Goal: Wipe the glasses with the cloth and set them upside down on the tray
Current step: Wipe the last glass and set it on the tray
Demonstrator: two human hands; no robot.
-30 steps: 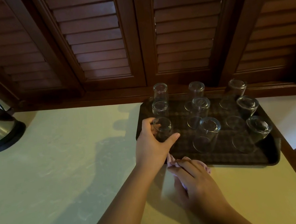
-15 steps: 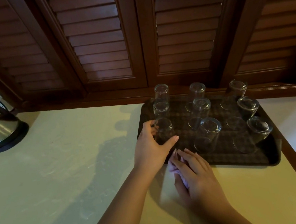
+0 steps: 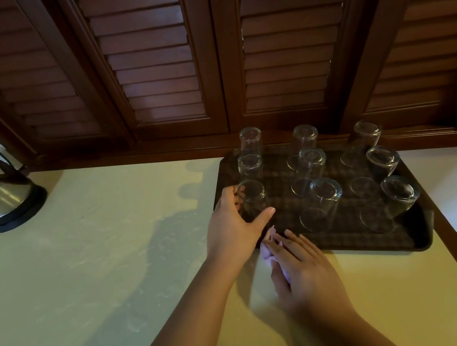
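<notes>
Left hand (image 3: pixel 234 225) grip curled round inverted glass (image 3: pixel 251 198), tray (image 3: pixel 415 240) 9 o'clock corner. Seat rim flat before release. Right hand (image 3: pixel 302 266) flat, fingers straight, presses cloth (image 3: pixel 266 249) on desk (image 3: pixel 88 244).

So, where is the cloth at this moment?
In the head view the pale cloth lies on the counter under the right hand, just at the near left corner of the tray, beside the left hand.

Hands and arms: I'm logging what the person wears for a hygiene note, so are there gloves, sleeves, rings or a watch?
Neither the left hand nor the right hand has a glove, and both forearms are bare, with no sleeve. No ring, watch or bracelet shows.
</notes>
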